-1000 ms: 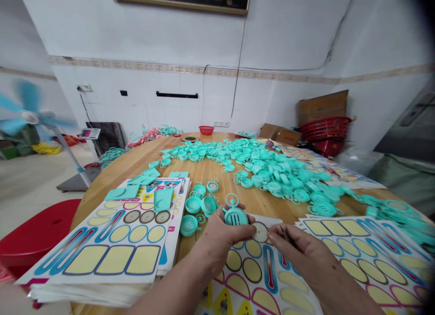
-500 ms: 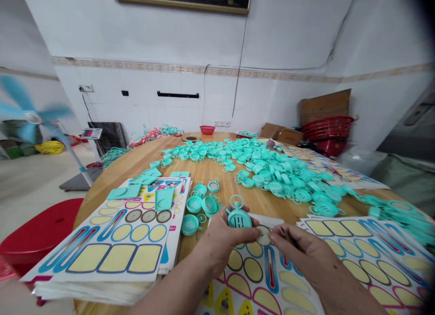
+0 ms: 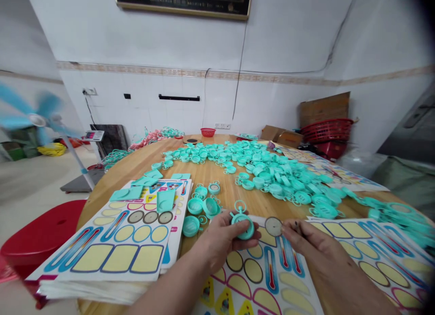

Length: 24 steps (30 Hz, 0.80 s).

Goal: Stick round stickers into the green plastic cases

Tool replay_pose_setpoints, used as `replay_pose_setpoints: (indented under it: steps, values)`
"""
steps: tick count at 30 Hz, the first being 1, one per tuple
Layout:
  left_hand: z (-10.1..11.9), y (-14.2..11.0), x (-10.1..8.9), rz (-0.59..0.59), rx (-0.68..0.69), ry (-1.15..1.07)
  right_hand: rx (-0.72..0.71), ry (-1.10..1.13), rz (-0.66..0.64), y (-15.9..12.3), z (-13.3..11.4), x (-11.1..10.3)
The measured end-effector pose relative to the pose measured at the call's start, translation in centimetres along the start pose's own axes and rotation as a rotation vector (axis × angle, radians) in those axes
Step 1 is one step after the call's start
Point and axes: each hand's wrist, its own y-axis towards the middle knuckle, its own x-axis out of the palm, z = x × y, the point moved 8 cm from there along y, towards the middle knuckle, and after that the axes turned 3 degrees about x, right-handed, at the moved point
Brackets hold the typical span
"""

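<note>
My left hand [image 3: 219, 240] grips a round teal plastic watch case [image 3: 242, 223] with a ring on top, held just above the sticker sheet [image 3: 272, 278] in front of me. Its hollow side faces right, toward my other hand. My right hand [image 3: 307, 239] pinches a round grey dial sticker [image 3: 273, 225] at its fingertips, a few centimetres right of the case and apart from it. Both hands hover over the near edge of the round wooden table [image 3: 217, 170].
A stack of sticker sheets [image 3: 112, 242] with flat teal pieces lies to the left, a few loose teal cases [image 3: 200, 206] beside it. A big heap of teal cases [image 3: 272, 170] covers the table's middle and right. More sheets [image 3: 374, 251] lie at right. A red stool [image 3: 41, 233] and a fan [image 3: 37, 120] stand left.
My left hand has turned the teal case so its slotted back no longer faces me. My right hand has lifted the grey dial sticker off the sheet and drawn it slightly right.
</note>
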Motion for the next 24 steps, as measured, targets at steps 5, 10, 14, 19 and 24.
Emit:
replay_pose_setpoints:
  steps: [5, 10, 14, 19, 24]
  values:
    - [-0.7, -0.3, 1.5, -0.095, -0.092, -0.078, 0.041, 0.037, -0.092, 0.6, 1.8, 1.7]
    - [-1.4, -0.3, 2.0, -0.169, -0.145, -0.077, 0.046, -0.025, -0.135, 0.7, 2.8, 2.4]
    - [-1.5, -0.3, 2.2, -0.172, -0.147, -0.060, 0.052, -0.080, -0.137, 0.7, 3.4, 2.7]
    - [-1.5, -0.4, 2.4, -0.159, -0.152, -0.046, 0.053, -0.047, -0.135, 0.8, 3.6, 3.0]
    - [-1.6, -0.5, 2.4, -0.165, -0.162, -0.052, 0.053, -0.077, -0.129, 0.9, 3.5, 2.9]
